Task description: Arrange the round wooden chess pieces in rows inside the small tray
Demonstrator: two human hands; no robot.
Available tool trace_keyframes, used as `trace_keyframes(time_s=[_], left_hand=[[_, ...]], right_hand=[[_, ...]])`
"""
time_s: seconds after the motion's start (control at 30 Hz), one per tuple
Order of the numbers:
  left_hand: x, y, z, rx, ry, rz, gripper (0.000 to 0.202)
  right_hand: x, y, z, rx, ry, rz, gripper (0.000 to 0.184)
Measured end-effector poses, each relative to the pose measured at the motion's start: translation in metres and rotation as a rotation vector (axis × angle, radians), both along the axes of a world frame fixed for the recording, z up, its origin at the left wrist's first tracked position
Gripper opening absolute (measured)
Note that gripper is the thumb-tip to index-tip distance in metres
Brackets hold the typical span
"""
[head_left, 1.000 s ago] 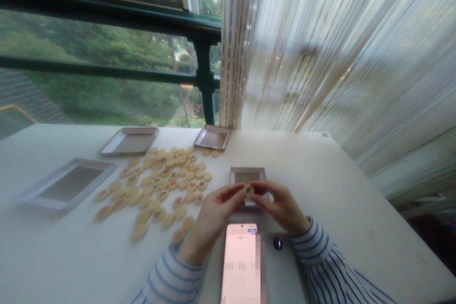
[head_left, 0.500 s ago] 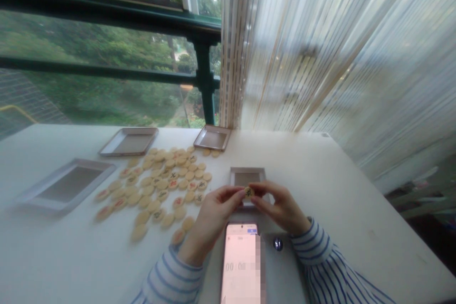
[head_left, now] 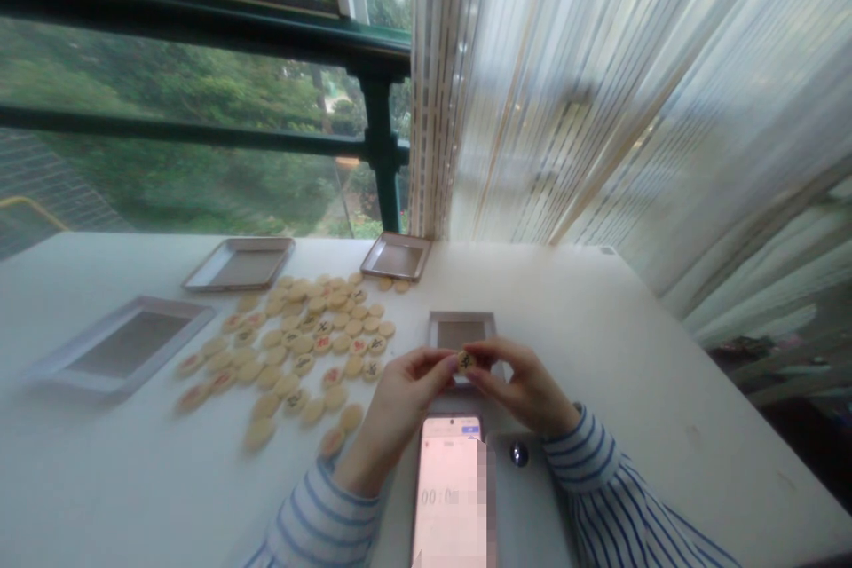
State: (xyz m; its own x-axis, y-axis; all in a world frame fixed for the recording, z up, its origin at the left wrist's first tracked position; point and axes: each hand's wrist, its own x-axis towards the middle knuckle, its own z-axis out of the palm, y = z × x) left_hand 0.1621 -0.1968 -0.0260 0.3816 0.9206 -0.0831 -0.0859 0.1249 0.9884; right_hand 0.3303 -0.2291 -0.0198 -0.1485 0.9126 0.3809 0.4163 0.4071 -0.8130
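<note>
I am observing one piece (head_left: 465,361) at the nearest tray (head_left: 461,317); I am not able to judge its height. The left hand (head_left: 399,399) is pinching its left edge, the right hand (head_left: 523,380) its right. Uneven fingertip pressure could be sending it onto the phone (head_left: 447,479) lying below. Loose pieces (head_left: 270,355) are lying leftward.
</note>
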Motion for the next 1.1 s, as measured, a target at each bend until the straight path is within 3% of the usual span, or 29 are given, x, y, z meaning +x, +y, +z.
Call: trace_keyframes(time_s=[0.53, 1.1], left_hand=[[0.0026, -0.0044, 0.0009, -0.037, -0.016, -0.024, 0.026], [0.0023, -0.0018, 0.0006, -0.112, -0.084, -0.056, 0.028]], right_hand=[[-0.0035, -0.0006, 0.0017, -0.085, 0.024, -0.042, 0.018], [0.0047, -0.0011, -0.0036, 0.092, -0.139, -0.033, 0.026]])
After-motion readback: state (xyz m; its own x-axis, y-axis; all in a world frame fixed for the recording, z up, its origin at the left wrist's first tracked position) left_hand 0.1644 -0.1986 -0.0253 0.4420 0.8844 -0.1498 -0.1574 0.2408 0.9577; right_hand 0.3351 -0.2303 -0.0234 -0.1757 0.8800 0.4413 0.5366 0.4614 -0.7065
